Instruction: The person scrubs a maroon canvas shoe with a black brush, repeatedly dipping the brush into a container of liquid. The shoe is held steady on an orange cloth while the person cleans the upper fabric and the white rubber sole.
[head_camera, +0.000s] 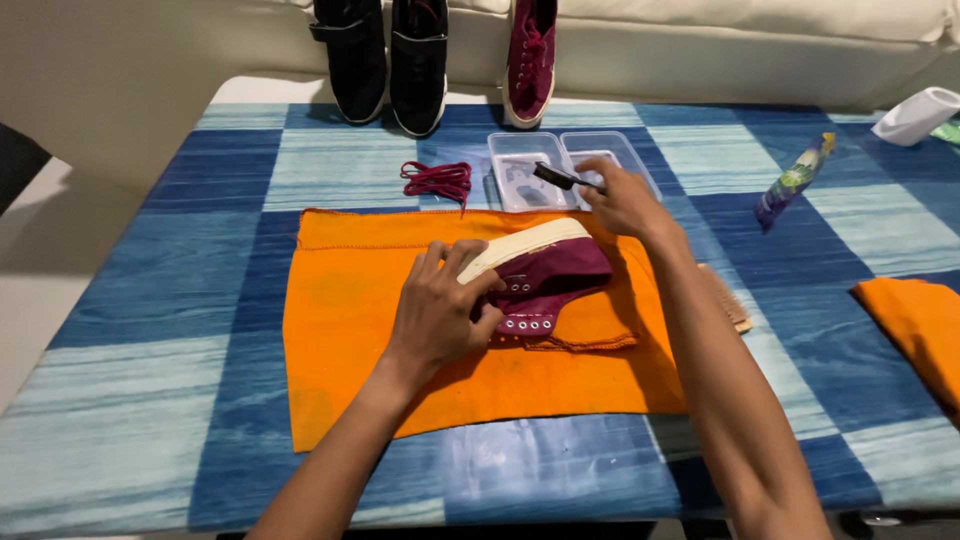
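A maroon sneaker (548, 272) with a cream sole lies on its side on an orange cloth (350, 330) spread over the table. My left hand (440, 305) grips the shoe from the left, fingers over the sole and the laceless eyelets. My right hand (622, 198) is raised just behind the shoe and holds a small dark brush (560, 178) over two clear plastic trays (572, 150). A bundle of maroon laces (438, 180) lies left of the trays.
The table has a blue checked cover (170, 300). At the far edge stand two black shoes (385, 60) and a second maroon sneaker (531, 58). A wooden brush (728, 298), a tube (795, 180), another orange cloth (915, 325) and a white object (915, 115) lie to the right.
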